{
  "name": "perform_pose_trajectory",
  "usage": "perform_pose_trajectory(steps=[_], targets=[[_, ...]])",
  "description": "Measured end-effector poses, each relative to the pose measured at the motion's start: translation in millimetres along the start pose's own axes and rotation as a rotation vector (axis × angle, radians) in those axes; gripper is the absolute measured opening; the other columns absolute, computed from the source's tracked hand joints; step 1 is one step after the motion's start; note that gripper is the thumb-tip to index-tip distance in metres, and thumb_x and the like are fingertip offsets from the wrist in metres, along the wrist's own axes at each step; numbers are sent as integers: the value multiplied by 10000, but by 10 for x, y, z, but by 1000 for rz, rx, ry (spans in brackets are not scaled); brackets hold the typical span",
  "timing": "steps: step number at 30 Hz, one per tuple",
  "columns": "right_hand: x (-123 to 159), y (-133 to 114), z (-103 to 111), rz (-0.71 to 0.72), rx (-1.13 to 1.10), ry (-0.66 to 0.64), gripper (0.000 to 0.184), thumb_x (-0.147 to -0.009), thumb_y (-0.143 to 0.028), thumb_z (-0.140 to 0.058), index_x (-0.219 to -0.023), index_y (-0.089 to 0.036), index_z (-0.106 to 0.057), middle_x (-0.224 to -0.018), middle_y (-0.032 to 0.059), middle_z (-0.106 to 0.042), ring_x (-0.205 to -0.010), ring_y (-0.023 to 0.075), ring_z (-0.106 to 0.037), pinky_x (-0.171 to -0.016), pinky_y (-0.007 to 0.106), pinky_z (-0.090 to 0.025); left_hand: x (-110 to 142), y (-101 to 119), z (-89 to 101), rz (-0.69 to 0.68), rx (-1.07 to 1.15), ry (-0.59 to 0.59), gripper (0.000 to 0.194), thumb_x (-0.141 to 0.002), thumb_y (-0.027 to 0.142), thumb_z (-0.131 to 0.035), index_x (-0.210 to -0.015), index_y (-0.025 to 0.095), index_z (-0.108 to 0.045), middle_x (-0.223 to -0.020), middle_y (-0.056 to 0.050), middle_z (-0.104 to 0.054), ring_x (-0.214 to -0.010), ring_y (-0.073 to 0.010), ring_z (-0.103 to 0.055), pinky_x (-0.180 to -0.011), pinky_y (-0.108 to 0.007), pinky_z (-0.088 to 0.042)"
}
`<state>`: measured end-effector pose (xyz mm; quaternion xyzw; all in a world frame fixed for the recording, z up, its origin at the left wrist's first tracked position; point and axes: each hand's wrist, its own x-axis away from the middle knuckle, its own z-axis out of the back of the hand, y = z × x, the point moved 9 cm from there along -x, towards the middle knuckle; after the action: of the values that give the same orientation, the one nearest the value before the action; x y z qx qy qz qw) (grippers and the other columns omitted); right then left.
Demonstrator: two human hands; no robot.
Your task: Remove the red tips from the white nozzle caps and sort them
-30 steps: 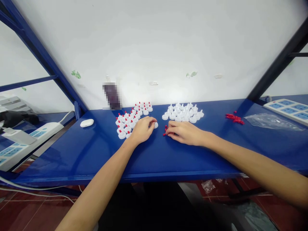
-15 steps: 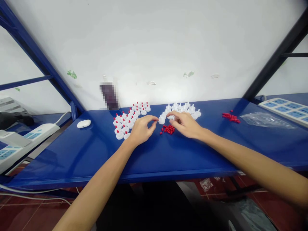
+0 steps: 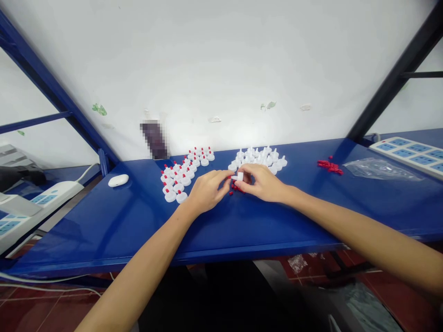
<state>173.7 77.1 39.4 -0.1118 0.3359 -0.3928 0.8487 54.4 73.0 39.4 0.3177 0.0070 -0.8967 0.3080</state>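
My right hand (image 3: 265,183) pinches a white nozzle cap (image 3: 240,176), tipped on its side with its spout toward the left. My left hand (image 3: 208,190) has thumb and forefinger closed on a small red tip cap (image 3: 229,177), which meets the end of that spout. Under the fingers lies a pile of loose red tip caps (image 3: 234,187), partly hidden by my right hand. Behind the right hand stand several white nozzle caps (image 3: 256,154) with bare spouts. To the left, several white nozzle caps with red tips (image 3: 178,177) stand upright in rows.
A white earbud case (image 3: 118,180) sits at the left of the blue table (image 3: 221,230). Toward the right lie more red tip caps (image 3: 330,167) and a clear plastic bag (image 3: 377,169). Power strips (image 3: 411,154) flank both sides. A blurred dark phone-like object (image 3: 155,139) leans on the wall.
My right hand has picked up a white nozzle cap from the group and turned it sideways. My left hand has brought a red tip cap against its spout. The view has shifted slightly.
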Motion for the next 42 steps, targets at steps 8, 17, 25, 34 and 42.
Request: perform_pose_trajectory(steps=[8,17,25,34,42], targets=[[46,-136,-62,137,19,-86,433,-981,-490,-387,-692,-187,-497,-637,10,-532,-606,145,-466,-630,283,-333,-17,245,-183,-196,-413,-136,165,-939,183,-375,-870,174,-524,-797,-58,-633,-718,-203,-598,-674,-334,-446],[24,-178,-98,147,74,-86,254,-904,-382,-534,-745,-186,-564,-665,10,-592,-622,152,-500,-665,293,-366,-12,188,-217,-150,-391,-172,142,-936,206,-348,-870,187,-473,-754,-57,-636,-683,-222,-594,-670,-352,-411],[107,-355,186,390,331,212,57,-827,-215,-553,-856,-200,-600,-791,54,-637,-718,197,-554,-685,340,-381,-21,-118,-127,117,-287,-195,125,-899,183,-379,-866,185,-499,-733,-57,-630,-667,-224,-586,-639,-335,-371],[104,104,624,95,246,448,206,-874,-400,-629,-799,-224,-552,-663,-4,-601,-568,149,-516,-570,284,-378,39,-369,52,177,-7,-31,217,-975,234,-352,-946,175,-559,-857,-52,-612,-768,-182,-569,-723,-310,-427],[37,158,396,-5,207,310,203,-862,-370,-579,-786,-219,-468,-723,19,-565,-633,176,-503,-624,308,-383,56,-210,-264,75,-4,-247,245,-977,252,-412,-1032,168,-635,-1003,-88,-637,-903,-205,-610,-828,-337,-470]])
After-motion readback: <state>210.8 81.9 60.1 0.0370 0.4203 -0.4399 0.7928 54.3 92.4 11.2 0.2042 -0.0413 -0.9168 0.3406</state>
